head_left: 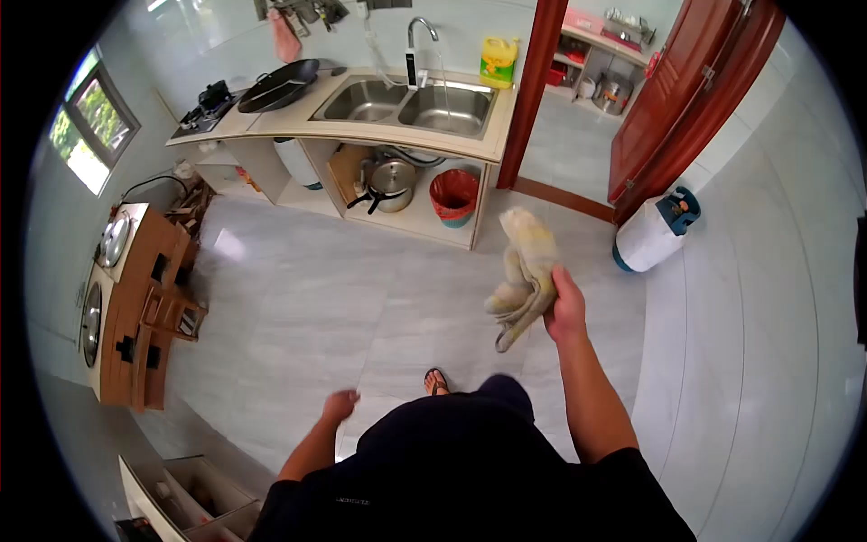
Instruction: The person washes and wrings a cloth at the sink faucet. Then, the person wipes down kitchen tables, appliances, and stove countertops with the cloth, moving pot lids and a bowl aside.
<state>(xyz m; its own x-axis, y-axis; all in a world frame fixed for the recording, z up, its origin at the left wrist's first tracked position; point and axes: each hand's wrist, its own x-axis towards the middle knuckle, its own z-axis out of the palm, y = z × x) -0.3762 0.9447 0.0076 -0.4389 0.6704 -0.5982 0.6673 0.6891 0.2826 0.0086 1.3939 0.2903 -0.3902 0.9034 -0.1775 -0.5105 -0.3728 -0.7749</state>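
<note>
My right hand grips a crumpled, off-white cloth with yellowish and grey stains. The cloth hangs in loose folds to the left of the fingers, above the tiled floor. Low on the left, my left hand is beside my body with its fingers curled in, and nothing shows in it. Further forward, a double steel sink is set into the counter. Its faucet bends over the right basin, where a thin stream of water seems to run.
A wok and gas stove occupy the counter's left. Below are a pot and red-lined bin. A yellow jug stands by the sink. An open red door and gas cylinder are right; a wood-sided stove is left.
</note>
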